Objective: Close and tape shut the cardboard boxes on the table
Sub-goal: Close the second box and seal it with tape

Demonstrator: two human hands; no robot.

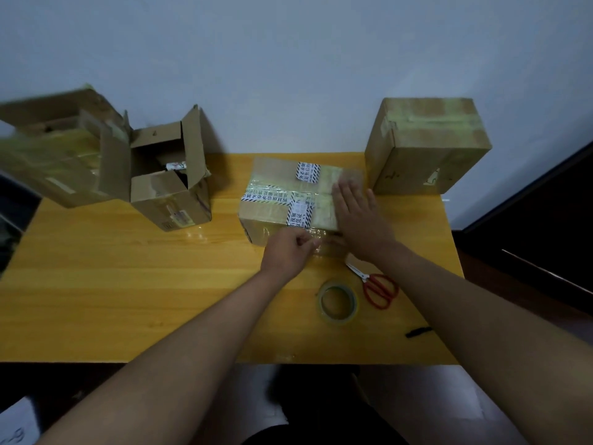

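Centre box point(288, 200) — right hand point(356, 213) flat on lid, steadying it. Left hand point(288, 252) pinches tape point(321, 244) at front face — likely smoothing the seal.

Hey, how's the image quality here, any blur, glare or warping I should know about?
Head view: dim overall; the far-left box is motion-blurred; glare shines off clear tape on the middle box and off the table; wide-angle warping bends the table edges and stretches both forearms; scissors and tape roll stay sharp.
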